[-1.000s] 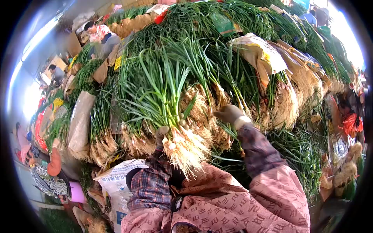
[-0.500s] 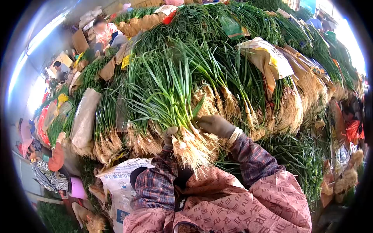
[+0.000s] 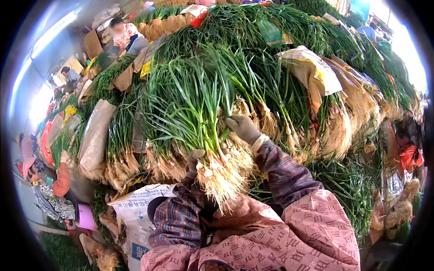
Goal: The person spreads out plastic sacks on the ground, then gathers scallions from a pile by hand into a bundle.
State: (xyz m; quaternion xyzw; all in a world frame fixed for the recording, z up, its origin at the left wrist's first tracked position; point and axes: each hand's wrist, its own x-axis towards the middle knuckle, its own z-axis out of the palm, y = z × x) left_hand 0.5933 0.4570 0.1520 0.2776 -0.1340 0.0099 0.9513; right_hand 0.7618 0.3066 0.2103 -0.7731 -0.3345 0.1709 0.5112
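A bunch of green onions (image 3: 205,122) with long leaves and pale roots is held upright in front of me. Around its base, just above the roots, my gloved left hand (image 3: 197,156) is closed; its fingertips show on the bunch's right side. My gloved right hand (image 3: 242,128) is closed at the right of the bunch, pinching a green leaf that rises blurred above it. More onions with hanging roots (image 3: 269,122) lie on the heap just behind both hands.
A large heap of green onions (image 3: 235,27) spreads ahead, with brown paper wraps (image 3: 97,135) on it. A white sack (image 3: 140,212) is at lower left. People sit at the left (image 3: 62,180) and upper left (image 3: 122,36).
My right hand first came in to the bunch from the right, then moved up a little and now pinches a leaf. My left hand has kept its hold on the bunch.
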